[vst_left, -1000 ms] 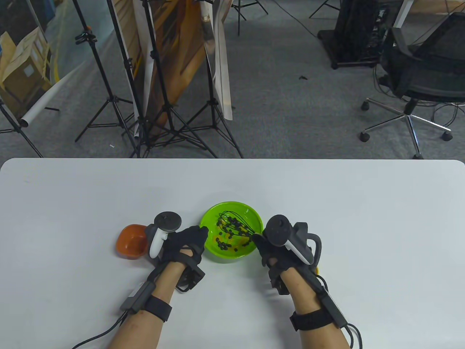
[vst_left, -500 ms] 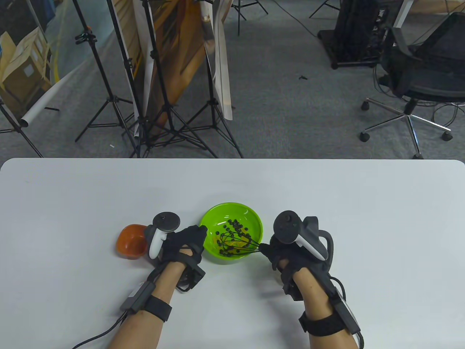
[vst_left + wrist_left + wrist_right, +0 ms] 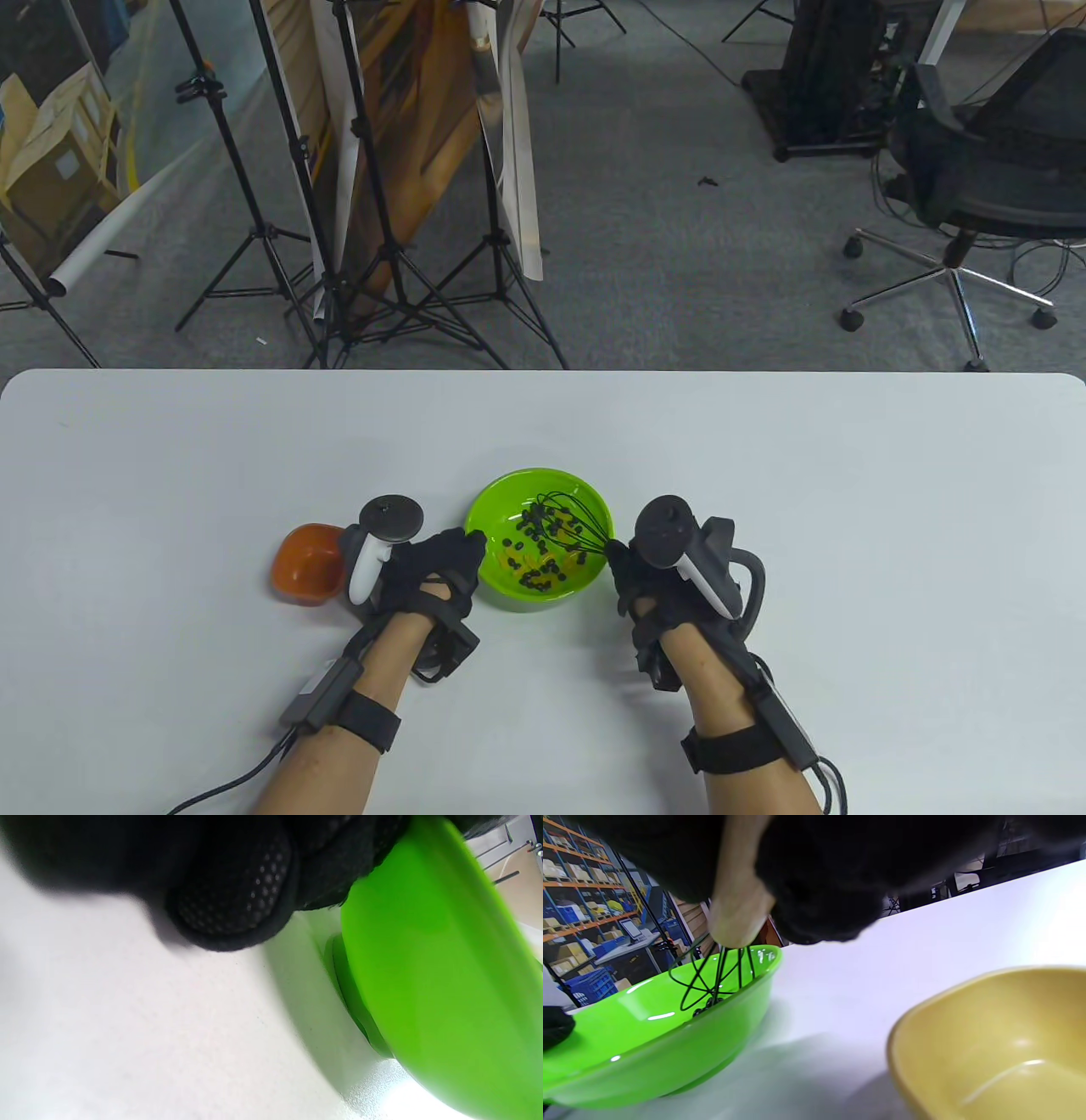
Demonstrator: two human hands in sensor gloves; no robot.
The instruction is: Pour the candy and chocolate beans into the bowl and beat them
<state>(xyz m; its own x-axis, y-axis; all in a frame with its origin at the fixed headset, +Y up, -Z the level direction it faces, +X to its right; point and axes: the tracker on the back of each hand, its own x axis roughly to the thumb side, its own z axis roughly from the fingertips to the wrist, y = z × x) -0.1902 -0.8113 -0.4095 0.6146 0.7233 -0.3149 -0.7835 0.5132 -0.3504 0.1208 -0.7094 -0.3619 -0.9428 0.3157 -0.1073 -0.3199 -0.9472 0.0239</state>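
Centrally on the white table [image 3: 764, 475] sits a green bowl [image 3: 509, 594] of dark chocolate beans [image 3: 534, 528] and candy. Gripping its near-left rim is the left hand [image 3: 433, 564]; the right hand [image 3: 649, 590] clasps a black wire whisk [image 3: 570, 525] standing among the beans.

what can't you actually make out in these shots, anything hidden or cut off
- Whisk handle: hidden in the table view by the right hand; in the right wrist view only its pale end shows.
- Yellow bowl: hidden under the right hand in the table view; cut off by the right wrist view's edges.
- Green bowl contents: out of sight in the left wrist view.
- Orange bowl: right side covered by the left hand and tracker.
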